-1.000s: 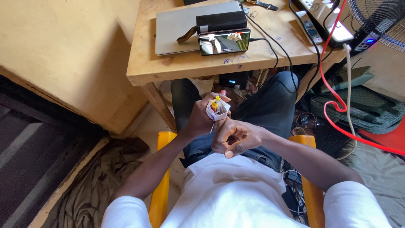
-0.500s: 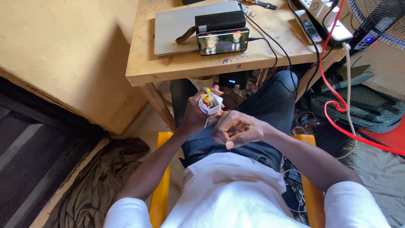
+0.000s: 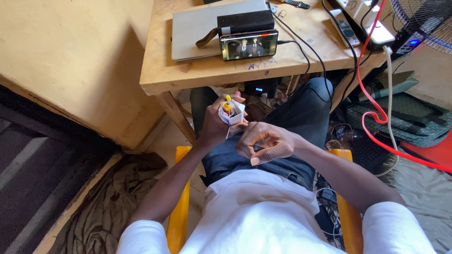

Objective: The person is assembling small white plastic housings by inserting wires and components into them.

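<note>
Up front: wooden table, laptop, phone, cables crowding knees.

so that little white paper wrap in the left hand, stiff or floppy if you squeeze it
The white paper wrap looks thin and creased, so probably floppy and light. The left hand cups it whole. The yellow-tipped piece poking out might slip free if tilted.

Beyond the left hand, the worn wooden bench carries a closed grey laptop, a black rectangular box, a lit phone propped against it, black cables and a white remote.
</note>
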